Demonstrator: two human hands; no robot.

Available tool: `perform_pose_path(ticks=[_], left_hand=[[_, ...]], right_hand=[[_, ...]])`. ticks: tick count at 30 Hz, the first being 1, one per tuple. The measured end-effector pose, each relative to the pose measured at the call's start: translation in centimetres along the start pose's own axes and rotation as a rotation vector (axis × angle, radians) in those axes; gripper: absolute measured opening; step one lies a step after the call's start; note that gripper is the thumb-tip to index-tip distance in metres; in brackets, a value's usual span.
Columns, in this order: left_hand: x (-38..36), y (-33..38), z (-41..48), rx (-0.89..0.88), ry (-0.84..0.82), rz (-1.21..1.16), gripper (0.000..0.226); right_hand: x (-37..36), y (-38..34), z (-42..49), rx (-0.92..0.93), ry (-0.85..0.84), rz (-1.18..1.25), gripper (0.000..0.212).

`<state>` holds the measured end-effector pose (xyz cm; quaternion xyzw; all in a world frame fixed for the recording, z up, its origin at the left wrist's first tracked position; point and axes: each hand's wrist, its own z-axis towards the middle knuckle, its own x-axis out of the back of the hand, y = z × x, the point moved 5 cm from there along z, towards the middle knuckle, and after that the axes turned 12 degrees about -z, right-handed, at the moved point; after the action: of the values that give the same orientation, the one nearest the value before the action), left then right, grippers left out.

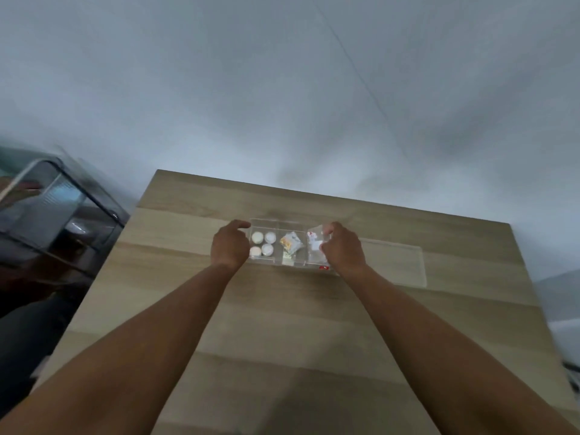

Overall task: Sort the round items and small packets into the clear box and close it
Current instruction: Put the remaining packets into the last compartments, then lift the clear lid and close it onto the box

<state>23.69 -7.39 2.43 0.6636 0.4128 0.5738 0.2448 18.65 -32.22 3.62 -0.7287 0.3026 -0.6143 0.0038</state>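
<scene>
While both hands, left (pixel 230 246) and right (pixel 343 246), are clamped on the clear box (pixel 292 243), its lid (pixel 392 262) at 3 o'clock lies unfitted; packets (pixel 290 243) could be spilled if tilted.

The right hand (pixel 343 246) hides part of the clear box's (pixel 282 222) right compartment, so its grip there cannot be told. Packet (pixel 291 243) print is too blurred to read; the dark rack (pixel 59 211) at left is smeared.
</scene>
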Motion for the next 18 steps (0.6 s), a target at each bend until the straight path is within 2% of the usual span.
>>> perform_pose_path(ticks=[4, 8, 13, 18], left_hand=[[0.0, -0.3, 0.2, -0.006, 0.002, -0.009, 0.040], [0.1, -0.6, 0.5, -0.006, -0.001, -0.009, 0.039], [0.1, -0.7, 0.6, 0.000, -0.022, -0.004, 0.037], [-0.4, 2.9, -1.1, -0.224, 0.096, 0.042, 0.035]], right_hand=[[-0.7, 0.0, 0.1, 0.008, -0.015, -0.062, 0.022], [-0.9, 0.0, 0.0, 0.079, 0.019, -0.118, 0.021], [1.1, 1.6, -0.5, 0.092, 0.129, 0.017, 0.019], [3.6, 6.4, -0.9, 0.026, 0.273, 0.082, 0.016]])
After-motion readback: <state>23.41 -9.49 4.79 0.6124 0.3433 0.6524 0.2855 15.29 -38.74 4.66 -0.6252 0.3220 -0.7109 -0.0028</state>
